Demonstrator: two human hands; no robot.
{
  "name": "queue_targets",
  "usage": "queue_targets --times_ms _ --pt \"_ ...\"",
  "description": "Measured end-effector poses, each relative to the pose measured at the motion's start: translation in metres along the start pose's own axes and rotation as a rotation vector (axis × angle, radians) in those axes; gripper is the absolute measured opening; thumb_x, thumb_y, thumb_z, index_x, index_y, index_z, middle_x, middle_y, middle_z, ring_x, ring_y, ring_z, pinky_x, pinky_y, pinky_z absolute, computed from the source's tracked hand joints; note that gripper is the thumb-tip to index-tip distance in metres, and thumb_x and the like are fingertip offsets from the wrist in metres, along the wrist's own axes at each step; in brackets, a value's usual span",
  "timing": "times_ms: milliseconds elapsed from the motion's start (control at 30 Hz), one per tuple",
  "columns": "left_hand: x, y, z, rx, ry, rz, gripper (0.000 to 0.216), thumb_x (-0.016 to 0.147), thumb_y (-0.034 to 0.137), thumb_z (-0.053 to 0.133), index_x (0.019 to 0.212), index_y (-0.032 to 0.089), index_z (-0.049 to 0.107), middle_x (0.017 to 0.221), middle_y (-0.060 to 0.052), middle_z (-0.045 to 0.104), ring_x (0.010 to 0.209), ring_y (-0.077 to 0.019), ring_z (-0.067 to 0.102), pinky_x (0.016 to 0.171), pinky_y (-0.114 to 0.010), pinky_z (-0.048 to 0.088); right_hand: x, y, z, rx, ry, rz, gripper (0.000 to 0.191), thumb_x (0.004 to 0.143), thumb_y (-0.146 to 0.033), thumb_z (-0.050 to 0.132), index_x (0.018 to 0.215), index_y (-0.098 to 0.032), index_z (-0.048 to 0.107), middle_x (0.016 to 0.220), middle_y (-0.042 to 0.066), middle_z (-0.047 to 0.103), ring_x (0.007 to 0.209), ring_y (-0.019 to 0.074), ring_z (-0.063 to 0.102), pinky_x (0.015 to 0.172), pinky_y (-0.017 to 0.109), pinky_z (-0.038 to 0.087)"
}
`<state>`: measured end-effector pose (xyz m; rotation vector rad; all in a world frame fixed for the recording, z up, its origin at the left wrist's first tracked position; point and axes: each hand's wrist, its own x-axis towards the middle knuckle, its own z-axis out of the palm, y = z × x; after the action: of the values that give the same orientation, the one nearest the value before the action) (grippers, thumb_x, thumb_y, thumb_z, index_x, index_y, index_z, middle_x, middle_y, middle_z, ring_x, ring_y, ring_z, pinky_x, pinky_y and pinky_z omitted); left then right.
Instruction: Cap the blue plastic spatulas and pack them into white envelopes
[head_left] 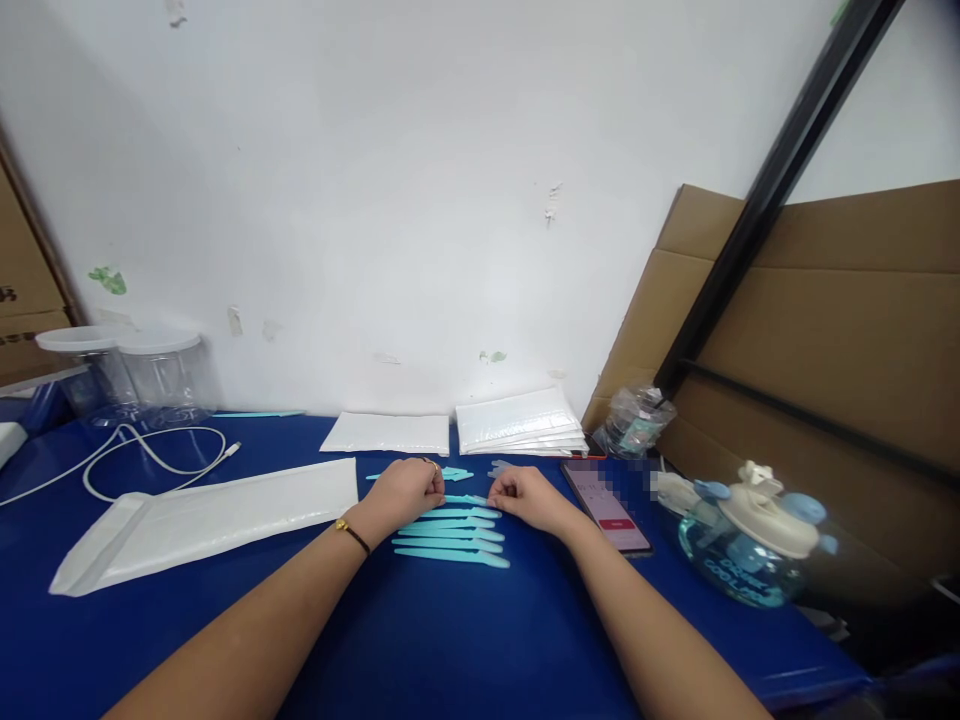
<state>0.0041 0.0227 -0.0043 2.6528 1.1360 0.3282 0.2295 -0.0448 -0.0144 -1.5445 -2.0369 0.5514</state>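
Several slim light-blue plastic sticks (452, 537) lie side by side in a row on the blue table (465, 640). My left hand (405, 490) and my right hand (529, 496) sit just behind the row, both with fingers curled. Between them they pinch the two ends of one light-blue stick (466, 499). A ring and a dark bracelet show on my left hand and wrist. A few more light-blue pieces (457, 473) lie just beyond my hands.
A long white padded bag (202, 522) lies at the left, with more white bags (390, 433) and a stack (521, 420) by the wall. A phone (607, 503), a clear water jug (750, 545), a white cable (150, 450), clear tubs (142, 375) and cardboard (825, 330) surround them.
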Motion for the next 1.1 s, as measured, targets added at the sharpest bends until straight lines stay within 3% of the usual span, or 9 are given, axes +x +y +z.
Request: queue_targets --times_ms 200,300,367,433,533,733,1100 --pt "0.000 0.002 0.002 -0.044 -0.052 0.052 0.011 0.069 0.034 0.062 0.070 0.023 0.064 0.070 0.004 0.065 0.063 -0.0120 0.056 0.053 -0.022 0.032 -0.003 0.001 -0.002 0.051 -0.102 -0.035 0.012 0.075 -0.025 0.059 0.072 -0.020 0.069 0.066 0.000 0.064 0.060 0.0124 0.056 0.054 0.021 0.039" --pt "0.000 -0.004 -0.001 -0.039 0.006 0.041 0.017 0.072 0.039 0.060 0.079 0.024 0.065 0.076 0.003 0.065 0.068 -0.0131 0.058 0.057 -0.022 0.035 -0.002 0.016 -0.008 -0.001 0.059 -0.012 0.012 0.076 -0.024 0.058 0.074 -0.019 0.068 0.072 0.001 0.064 0.063 0.0134 0.056 0.057 0.023 0.041" --pt "0.001 -0.010 -0.003 0.035 0.084 0.021 0.015 0.075 0.034 0.057 0.084 0.024 0.065 0.081 0.001 0.066 0.075 -0.0152 0.058 0.063 -0.024 0.037 0.001 0.028 -0.011 -0.073 0.222 0.017 0.009 0.075 -0.021 0.058 0.075 -0.018 0.067 0.073 0.002 0.062 0.064 0.0140 0.055 0.059 0.024 0.041" --pt "0.002 -0.015 -0.003 0.123 0.128 0.015 0.016 0.077 0.031 0.056 0.087 0.024 0.066 0.086 -0.001 0.066 0.083 -0.0180 0.058 0.068 -0.026 0.038 0.005 0.038 -0.010 -0.125 0.295 0.019 0.009 0.072 -0.019 0.060 0.078 -0.018 0.066 0.075 0.003 0.060 0.065 0.0142 0.054 0.061 0.025 0.042" --pt "0.003 -0.021 -0.001 0.183 0.137 0.025 0.016 0.077 0.031 0.057 0.088 0.025 0.066 0.089 -0.003 0.066 0.087 -0.0204 0.057 0.071 -0.028 0.038 0.009 0.044 -0.005 -0.149 0.266 0.003 0.011 0.071 -0.019 0.060 0.081 -0.020 0.066 0.079 0.002 0.059 0.067 0.0142 0.054 0.063 0.025 0.042" --pt "0.003 -0.018 -0.001 0.124 0.066 0.010 0.013 0.080 0.029 0.053 0.076 0.022 0.064 0.078 -0.001 0.066 0.075 -0.0163 0.059 0.065 -0.025 0.038 0.010 0.042 0.002 -0.098 0.229 0.073 0.006 0.068 -0.019 0.061 0.072 -0.018 0.065 0.075 0.002 0.060 0.065 0.0136 0.055 0.060 0.023 0.042" --pt "0.001 -0.015 0.001 0.120 0.084 0.075 0.025 0.085 0.029 0.044 0.079 0.020 0.066 0.081 -0.003 0.069 0.074 -0.0164 0.061 0.068 -0.025 0.040 0.008 0.030 0.005 -0.009 0.133 0.113 0.008 0.071 -0.021 0.056 0.072 -0.017 0.063 0.063 0.000 0.059 0.056 0.0123 0.053 0.051 0.021 0.038"
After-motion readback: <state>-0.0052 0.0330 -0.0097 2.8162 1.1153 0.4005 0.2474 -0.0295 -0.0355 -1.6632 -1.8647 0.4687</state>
